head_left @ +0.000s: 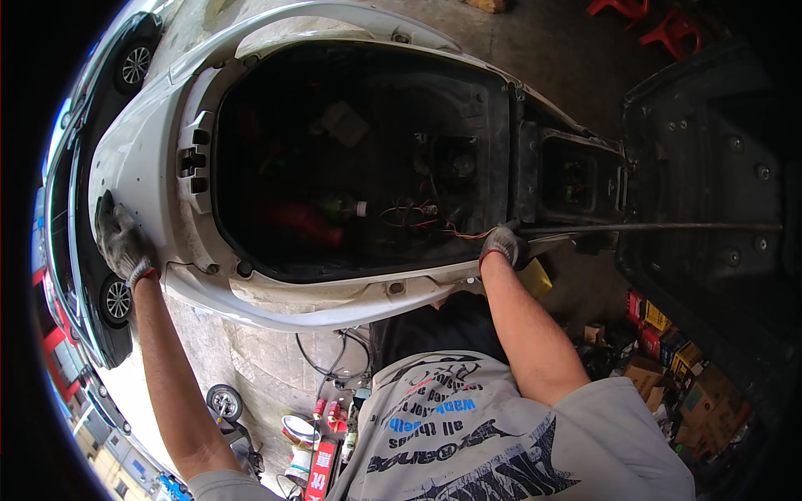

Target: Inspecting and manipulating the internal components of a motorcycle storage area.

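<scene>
Far left we've got a dark car (75, 192) parked past the left end of the white scooter body (138, 167), which is the thing we're working on and fills most of the middle; from this angle it's hard to judge the gap, so we'd go easy pulling or swinging that way. Our gloved left hand (125, 240) is laid over the near corner of that left end, fingers bent down on the panel, though we can't tell how hard it's pressing. Spread palm over smooth panel seems the right call; we'd keep the load even and not yank on an edge. Moving right, the black storage bin (368, 273) has a bottle (338, 205) lying inside and loose thin wires (407, 219) trailing to its near right corner. Our right hand (502, 245) is curled there, and we can't see if it's grasping the rim, the wires or the long dark rod (652, 226) running off rightward. We'd check no wire is trapped under those fingers before putting weight on. Past the right edge the big black panel (710, 142) crowds things, so the roomier side looks like the concrete floor (568, 67) beyond the far edge.
</scene>
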A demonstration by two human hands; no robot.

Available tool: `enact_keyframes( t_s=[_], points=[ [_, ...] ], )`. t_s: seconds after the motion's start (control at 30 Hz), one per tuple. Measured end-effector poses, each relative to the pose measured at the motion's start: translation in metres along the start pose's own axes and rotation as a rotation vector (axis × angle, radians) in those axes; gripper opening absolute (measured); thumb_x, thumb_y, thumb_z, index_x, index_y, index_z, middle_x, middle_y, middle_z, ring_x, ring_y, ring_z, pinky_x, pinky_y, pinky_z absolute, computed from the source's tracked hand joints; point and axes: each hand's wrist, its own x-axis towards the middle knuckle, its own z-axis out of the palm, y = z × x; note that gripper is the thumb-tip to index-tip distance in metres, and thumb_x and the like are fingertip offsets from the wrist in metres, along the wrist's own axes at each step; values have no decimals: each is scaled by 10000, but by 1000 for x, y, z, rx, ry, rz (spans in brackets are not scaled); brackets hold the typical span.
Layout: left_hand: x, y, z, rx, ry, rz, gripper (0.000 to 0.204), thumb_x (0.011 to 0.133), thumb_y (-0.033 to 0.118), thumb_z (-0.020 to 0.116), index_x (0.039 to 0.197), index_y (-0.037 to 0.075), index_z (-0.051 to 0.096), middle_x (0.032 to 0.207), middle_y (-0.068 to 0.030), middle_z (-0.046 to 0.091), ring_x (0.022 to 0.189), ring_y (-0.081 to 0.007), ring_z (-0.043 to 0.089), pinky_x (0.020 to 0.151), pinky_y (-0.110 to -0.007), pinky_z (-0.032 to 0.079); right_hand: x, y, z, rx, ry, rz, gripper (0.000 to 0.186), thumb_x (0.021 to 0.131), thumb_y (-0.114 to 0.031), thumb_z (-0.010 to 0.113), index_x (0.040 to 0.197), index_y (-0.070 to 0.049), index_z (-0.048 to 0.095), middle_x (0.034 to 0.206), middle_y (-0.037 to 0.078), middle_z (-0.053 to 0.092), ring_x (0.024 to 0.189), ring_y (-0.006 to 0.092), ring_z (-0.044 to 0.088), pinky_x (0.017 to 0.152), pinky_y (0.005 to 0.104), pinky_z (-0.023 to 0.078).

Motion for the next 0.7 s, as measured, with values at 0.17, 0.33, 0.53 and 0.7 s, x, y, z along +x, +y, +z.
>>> enact_keyframes(
  t_s=[0.17,0.33,0.53,0.7],
  points=[
    [-2,-7,-1,-10,-4,-11,363,826,217,403,1119,34,513,1134,-143,512,1061,-270,471,929,-340,327,-5,-1,-3,4,-58,-18,593,783,-529,387,972,3,568,1005,189,572,927,294,565,787,376,432],
    [-1,-2,-1,-5,1,0,360,826,207,404,1121,31,511,1135,-143,512,1064,-269,468,934,-338,323,2,5,6,-89,-23,-143,590,783,-527,392,963,5,571,1004,188,573,926,289,566,784,375,433],
    [-4,-7,-2,3,0,1,358,828,207,403,1120,30,510,1136,-143,510,1064,-268,468,933,-336,323,-23,-6,-25,-116,-12,-161,617,775,-553,382,958,2,576,986,198,575,924,308,561,792,379,429],
    [-2,-5,-2,11,3,8,356,828,210,405,1116,31,513,1131,-142,513,1063,-266,469,929,-336,326,-20,-8,-27,23,-111,15,656,791,-558,343,1076,14,491,1095,223,504,1000,313,518,833,397,408]
  ],
)
